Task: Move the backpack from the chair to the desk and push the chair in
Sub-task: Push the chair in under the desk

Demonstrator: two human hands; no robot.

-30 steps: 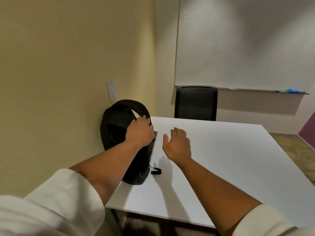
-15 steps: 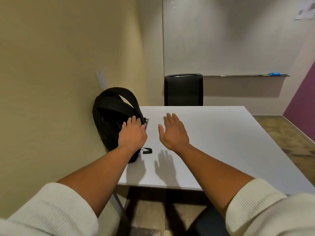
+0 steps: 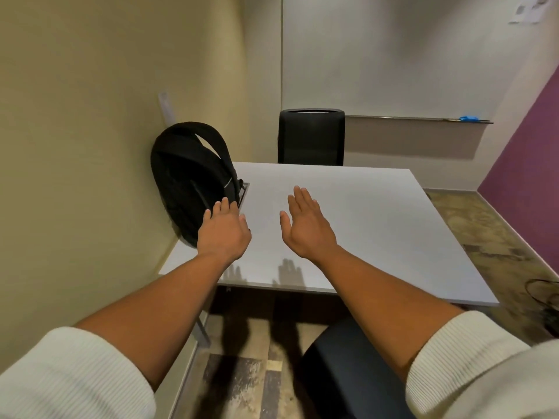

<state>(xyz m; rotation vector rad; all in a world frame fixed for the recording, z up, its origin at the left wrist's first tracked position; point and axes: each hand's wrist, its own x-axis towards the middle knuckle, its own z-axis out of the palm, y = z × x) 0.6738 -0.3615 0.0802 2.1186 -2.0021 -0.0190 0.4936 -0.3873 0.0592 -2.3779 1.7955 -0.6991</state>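
Observation:
A black backpack stands upright on the left side of the white desk, leaning against the yellow wall. My left hand hovers just in front of the backpack's lower right side, fingers spread, holding nothing. My right hand floats flat above the desk's middle, fingers apart and empty. The dark seat of a chair shows at the bottom, in front of the desk's near edge, partly hidden by my right arm.
A second black chair is tucked in at the desk's far side. A whiteboard ledge with a blue item runs along the back wall. A purple wall stands at the right. Black cables lie on the floor at right.
My left hand has come off the backpack and both hands have drawn back toward me. The view has pulled away from the desk, bringing the near chair's seat into sight.

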